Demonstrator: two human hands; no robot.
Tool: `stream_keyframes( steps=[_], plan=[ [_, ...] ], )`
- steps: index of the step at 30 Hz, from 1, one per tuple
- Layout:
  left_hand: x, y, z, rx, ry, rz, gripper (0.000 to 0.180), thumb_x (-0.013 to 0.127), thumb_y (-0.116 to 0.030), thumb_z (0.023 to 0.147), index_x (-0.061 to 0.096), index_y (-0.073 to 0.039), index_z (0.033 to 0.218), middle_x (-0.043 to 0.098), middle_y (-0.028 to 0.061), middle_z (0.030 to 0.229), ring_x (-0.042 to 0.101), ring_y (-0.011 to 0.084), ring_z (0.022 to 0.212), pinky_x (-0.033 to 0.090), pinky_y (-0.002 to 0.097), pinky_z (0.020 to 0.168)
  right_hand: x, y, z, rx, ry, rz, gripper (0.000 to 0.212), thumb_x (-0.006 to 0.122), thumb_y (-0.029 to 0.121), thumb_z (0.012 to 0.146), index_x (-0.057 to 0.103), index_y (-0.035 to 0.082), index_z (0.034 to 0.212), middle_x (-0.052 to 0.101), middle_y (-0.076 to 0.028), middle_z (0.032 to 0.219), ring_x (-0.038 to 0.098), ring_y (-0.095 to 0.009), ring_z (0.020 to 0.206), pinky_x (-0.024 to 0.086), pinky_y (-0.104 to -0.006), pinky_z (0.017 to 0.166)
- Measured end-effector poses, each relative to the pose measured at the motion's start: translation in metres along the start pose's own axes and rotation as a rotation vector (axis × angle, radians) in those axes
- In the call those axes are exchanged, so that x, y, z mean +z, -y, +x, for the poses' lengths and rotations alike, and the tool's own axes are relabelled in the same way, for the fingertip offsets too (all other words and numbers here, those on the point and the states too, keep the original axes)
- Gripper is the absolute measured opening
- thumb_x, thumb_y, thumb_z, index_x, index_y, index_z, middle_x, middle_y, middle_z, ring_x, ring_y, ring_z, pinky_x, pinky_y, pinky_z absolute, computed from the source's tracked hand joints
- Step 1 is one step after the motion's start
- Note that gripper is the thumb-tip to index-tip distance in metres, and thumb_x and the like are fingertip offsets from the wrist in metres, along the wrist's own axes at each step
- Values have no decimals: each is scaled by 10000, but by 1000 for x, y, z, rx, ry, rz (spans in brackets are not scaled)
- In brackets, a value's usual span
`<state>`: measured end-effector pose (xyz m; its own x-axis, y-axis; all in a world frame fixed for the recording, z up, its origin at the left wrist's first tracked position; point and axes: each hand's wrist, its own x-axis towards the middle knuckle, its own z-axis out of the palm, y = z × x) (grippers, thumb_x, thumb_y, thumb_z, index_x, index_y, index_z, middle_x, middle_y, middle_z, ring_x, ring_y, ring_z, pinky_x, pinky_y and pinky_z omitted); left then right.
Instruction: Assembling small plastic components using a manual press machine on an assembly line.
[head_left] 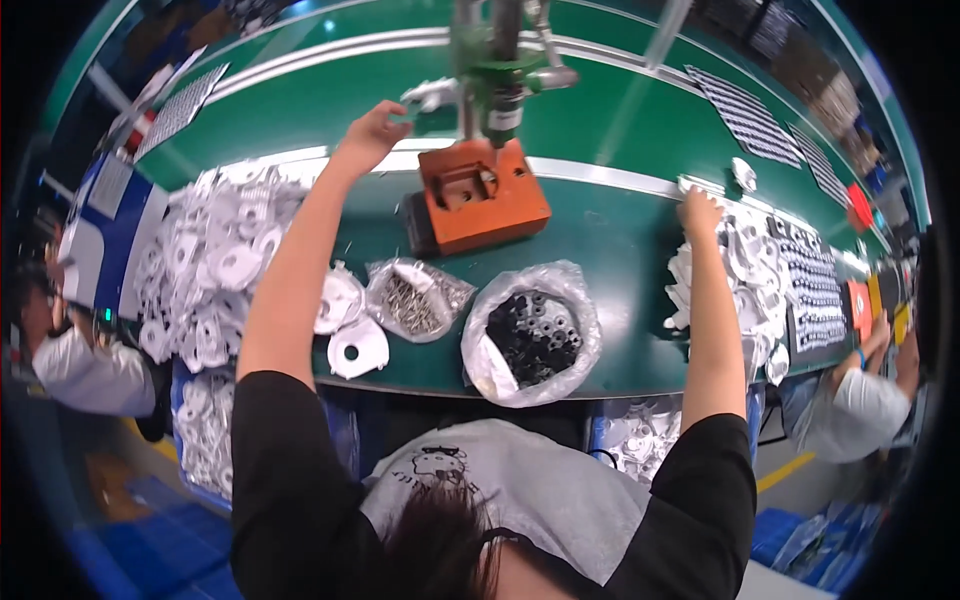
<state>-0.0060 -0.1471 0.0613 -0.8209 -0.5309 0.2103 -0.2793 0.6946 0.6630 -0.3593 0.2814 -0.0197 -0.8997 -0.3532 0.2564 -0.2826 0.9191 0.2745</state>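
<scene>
Green surface (630,300) spreads beneath an orange fixture (490,228), with white parts (230,250) heaped to either side. From here I see my left grip (378,132), fingers curled, just beside a white piece (432,95) left of the press (503,112); I can't tell whether it holds anything. My right grip (702,212) is at the far edge of the right-hand pile (752,270), its closure unclear to me. These parts look light, stiff and smooth, perhaps slippery; I'd pinch one by its outer rim.
</scene>
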Motion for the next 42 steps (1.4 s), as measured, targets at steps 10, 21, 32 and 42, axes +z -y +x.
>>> stream_keyframes(
  steps=[10, 21, 32, 42],
  plan=[
    [-38, -67, -250, -10, 350, 548, 592, 784, -268, 628, 525, -64, 1119, 508, 144, 1097, 483, 339, 1046, 401, 417, 880, -25, -19, 25, -14, -210, 928, 329, 425, 144, 893, 484, 85, 1211, 604, -153, 1021, 608, -312, 898, 499, -417, 746],
    [-4, -37, -284, 214, -99, 223, 207, 618, -46, 726, 593, -53, 931, 552, 104, 1110, 525, 280, 1027, 380, 404, 891, -141, 66, -149, -25, 470, 2149, 369, 511, 293, 910, 499, 49, 1185, 552, -90, 948, 582, -201, 865, 515, -381, 736],
    [44, -85, -234, 491, -327, -309, 219, 581, 61, 661, 637, -104, 793, 449, 161, 1225, 378, 395, 1236, 311, 478, 1016, -223, 172, -243, -709, 722, 1853, 743, 748, 207, 699, 355, 11, 1298, 393, -149, 1345, 475, -261, 1179, 419, -361, 960],
    [85, -101, -225, 116, -268, -1048, 329, 482, -3, 915, 450, 34, 1241, 362, 171, 1378, 460, 216, 1207, 409, 331, 986, -205, 191, -246, -604, 399, 1945, 510, 695, 225, 740, 542, -7, 1168, 508, -133, 1235, 517, -206, 1108, 401, -311, 939]
  ],
)
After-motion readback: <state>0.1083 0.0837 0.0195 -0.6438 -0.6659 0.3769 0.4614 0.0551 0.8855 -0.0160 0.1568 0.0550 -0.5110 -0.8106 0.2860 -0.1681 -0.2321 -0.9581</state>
